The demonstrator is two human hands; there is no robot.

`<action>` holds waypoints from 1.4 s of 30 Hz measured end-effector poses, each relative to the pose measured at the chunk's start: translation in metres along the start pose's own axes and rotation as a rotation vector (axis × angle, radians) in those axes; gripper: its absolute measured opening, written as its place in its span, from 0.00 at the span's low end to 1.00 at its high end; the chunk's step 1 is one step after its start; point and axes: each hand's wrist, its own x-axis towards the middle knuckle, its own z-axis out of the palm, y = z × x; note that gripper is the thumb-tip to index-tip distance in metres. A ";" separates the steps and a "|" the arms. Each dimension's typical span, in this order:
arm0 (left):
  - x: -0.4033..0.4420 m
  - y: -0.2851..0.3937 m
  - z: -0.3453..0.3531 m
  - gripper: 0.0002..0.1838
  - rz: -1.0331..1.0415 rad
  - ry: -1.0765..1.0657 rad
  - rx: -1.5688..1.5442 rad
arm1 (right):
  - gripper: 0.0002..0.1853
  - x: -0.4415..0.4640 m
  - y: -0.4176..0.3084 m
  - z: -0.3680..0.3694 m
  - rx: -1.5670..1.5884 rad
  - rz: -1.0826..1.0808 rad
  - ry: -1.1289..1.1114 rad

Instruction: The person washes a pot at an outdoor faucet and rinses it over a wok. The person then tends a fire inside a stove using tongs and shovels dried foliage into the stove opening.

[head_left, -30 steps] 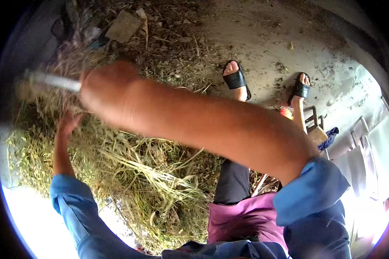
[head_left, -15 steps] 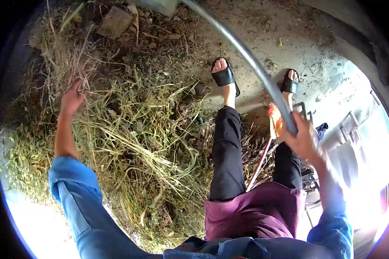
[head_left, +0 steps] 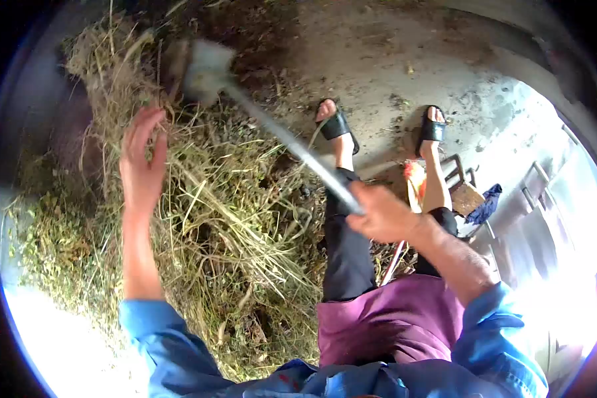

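My right hand (head_left: 385,213) is closed round the end of a metal-handled tool (head_left: 285,138). Its broad pale head is smeared by motion and lies over the upper edge of the plant pile, so I cannot tell its exact kind. My left hand (head_left: 142,156) is held over the heap of cut dry grass and stems (head_left: 239,232), fingers stretched out and thumb apart. Just beyond its fingertips rises a tangled tuft of dry stalks (head_left: 106,73); whether they touch is unclear.
My feet in black sandals (head_left: 338,123) stand on a bare dirt floor (head_left: 371,60). Close to my right leg are a red-and-yellow object (head_left: 415,178), a small frame with a brown top (head_left: 467,198) and a dark blue cloth (head_left: 487,202). Shiny metal sheeting (head_left: 544,239) lines the right side.
The tool has swung down and to the left, its head now showing near the stalks. My right hand moved left; my left hand shifted right and up, its fingers now stretched out.
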 end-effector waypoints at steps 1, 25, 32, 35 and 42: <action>-0.008 0.021 0.003 0.15 -0.032 0.072 -0.129 | 0.15 0.002 -0.016 0.005 0.056 0.002 -0.033; -0.180 0.251 0.151 0.30 -0.487 -0.787 -0.473 | 0.09 -0.135 0.031 -0.070 -0.600 -0.006 0.239; -0.169 0.310 0.148 0.45 -0.530 -1.021 -0.256 | 0.09 -0.267 0.079 -0.056 0.412 0.644 0.498; -0.161 0.319 0.154 0.45 -0.489 -1.047 -0.135 | 0.09 -0.274 0.089 -0.079 0.787 0.590 0.589; -0.168 0.328 0.174 0.45 -0.468 -1.082 0.033 | 0.11 -0.207 0.112 -0.132 0.745 0.477 0.858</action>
